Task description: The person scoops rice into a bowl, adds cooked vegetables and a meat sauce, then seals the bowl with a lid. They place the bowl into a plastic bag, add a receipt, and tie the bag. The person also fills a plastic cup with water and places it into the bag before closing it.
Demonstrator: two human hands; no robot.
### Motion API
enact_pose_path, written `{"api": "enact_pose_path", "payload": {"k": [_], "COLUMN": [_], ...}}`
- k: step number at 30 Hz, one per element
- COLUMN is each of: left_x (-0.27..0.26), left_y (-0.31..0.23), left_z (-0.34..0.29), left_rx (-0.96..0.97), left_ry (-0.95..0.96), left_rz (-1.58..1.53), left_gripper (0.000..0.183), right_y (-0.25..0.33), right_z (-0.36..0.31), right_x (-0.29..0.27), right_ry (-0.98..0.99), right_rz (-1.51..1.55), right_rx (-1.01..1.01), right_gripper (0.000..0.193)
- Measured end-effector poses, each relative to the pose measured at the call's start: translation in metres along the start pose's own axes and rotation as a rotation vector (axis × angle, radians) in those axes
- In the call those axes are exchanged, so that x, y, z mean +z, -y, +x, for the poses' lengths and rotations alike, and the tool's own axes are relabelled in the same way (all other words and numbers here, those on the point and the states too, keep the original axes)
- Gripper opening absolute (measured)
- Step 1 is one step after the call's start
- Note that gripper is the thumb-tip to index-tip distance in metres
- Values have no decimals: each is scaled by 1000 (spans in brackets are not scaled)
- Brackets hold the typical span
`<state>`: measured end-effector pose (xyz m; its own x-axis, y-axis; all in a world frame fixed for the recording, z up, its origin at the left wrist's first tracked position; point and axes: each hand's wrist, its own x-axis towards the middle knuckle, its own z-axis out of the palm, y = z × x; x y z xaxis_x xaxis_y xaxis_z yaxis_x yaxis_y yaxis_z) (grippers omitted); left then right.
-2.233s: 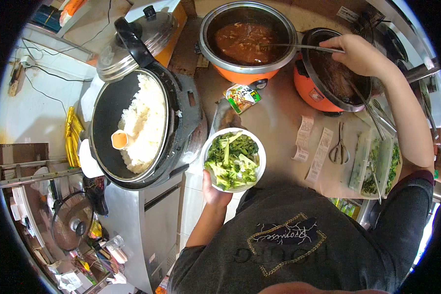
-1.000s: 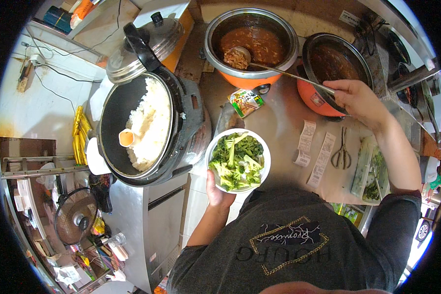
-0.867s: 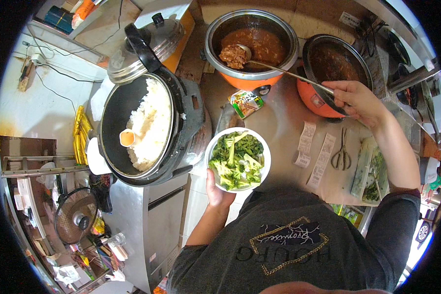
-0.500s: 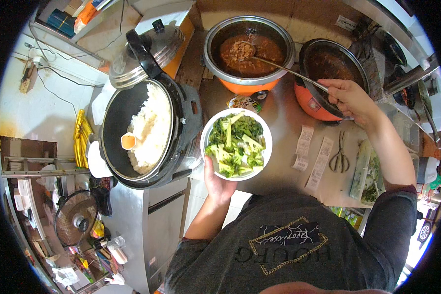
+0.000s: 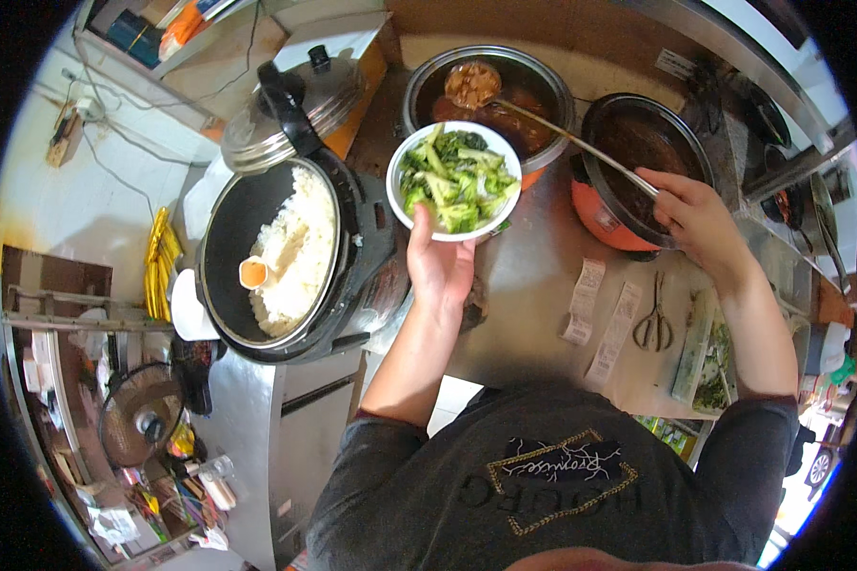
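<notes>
My left hand grips a white bowl from below, its thumb over the rim. Broccoli and leafy greens fill the bowl, which hangs over the near edge of an orange pot of reddish-brown stew. In my right hand is the long handle of a ladle, closed in my fingers. The ladle's head, heaped with chunky brown stew, is above the pot, just beyond the bowl. The bowl covers the pot's near part.
On the left stands an open rice cooker with white rice and a small orange-and-white cup. A second orange pot is at the right. Paper slips, scissors and a container of greens lie nearer me.
My left hand has carried the bowl forward, up to the pot's near edge. The ladle's head has risen out of the stew with a full scoop.
</notes>
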<state>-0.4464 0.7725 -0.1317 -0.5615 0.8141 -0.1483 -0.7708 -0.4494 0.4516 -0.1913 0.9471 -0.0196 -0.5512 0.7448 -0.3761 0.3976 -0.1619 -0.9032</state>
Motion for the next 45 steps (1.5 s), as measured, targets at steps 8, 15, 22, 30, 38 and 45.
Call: {"api": "enact_pose_path", "payload": {"k": [8,15,22,30,38,45], "left_x": [-8,0,-2,-12,-16,-15], "left_y": [10,5,8,12,9,15], "left_z": [46,37,35,36,37,36], "left_rx": [19,58,50,62,79,51], "left_ry": [-85,-6,5,33,3,10], "left_rz": [-38,5,-33,-3,-75,-126], "left_gripper": [54,70,70,71,70,70], "right_y": [4,-12,-16,-14,-23,-32], "right_z": [-75,-83,-74,-47,-56,-54], "right_x": [-15,-4,-11,-11,-19,-19], "right_ry": [121,11,13,95,51,34], "right_rz": [58,-161,-76,368,-177,39], "right_rx": [-15,-118,-119,-9,-244,-100], "right_gripper": [41,40,41,40,42,39]}}
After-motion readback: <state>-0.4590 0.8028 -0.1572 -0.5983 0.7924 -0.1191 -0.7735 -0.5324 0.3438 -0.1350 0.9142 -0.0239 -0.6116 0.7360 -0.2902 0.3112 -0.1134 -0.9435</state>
